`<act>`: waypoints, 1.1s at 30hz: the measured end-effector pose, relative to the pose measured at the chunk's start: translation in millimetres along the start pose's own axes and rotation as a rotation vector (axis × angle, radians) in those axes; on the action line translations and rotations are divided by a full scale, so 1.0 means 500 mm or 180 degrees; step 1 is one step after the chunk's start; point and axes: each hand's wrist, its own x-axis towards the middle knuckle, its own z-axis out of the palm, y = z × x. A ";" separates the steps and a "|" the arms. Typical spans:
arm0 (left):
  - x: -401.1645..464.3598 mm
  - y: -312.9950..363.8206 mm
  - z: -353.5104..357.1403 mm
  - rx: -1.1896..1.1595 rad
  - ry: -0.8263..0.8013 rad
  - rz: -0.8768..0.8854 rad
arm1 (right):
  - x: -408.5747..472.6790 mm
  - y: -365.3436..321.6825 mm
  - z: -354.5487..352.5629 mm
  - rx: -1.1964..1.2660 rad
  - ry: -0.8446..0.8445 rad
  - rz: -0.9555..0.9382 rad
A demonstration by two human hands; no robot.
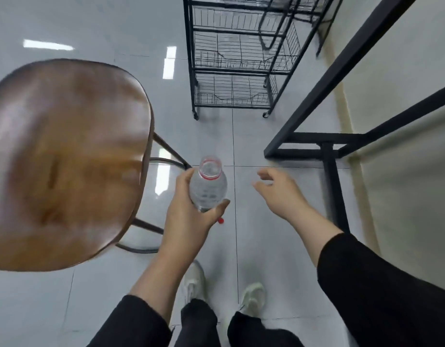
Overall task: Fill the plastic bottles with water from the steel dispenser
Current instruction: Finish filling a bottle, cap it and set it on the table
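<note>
Head camera looks down: left hand [185,209] grips an uncapped clear plastic bottle [208,187] upright beside a brown wooden stool [66,159]; right hand [279,191] hangs loose, holding nothing.

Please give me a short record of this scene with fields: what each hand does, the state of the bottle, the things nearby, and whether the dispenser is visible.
left hand: left hand grips the plastic bottle
right hand: right hand open, holds nothing
bottle: upright, uncapped, red neck ring
red cap: a red bit shows under the left hand's fingers, possibly the cap
nearby: wooden stool left, wire rack ahead, black frame right
dispenser: not in view
</note>
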 end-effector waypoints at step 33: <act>0.249 -0.708 0.230 0.0499 0.0238 -0.0116 | 0.512 0.597 0.601 -0.1784 -0.0997 -0.0168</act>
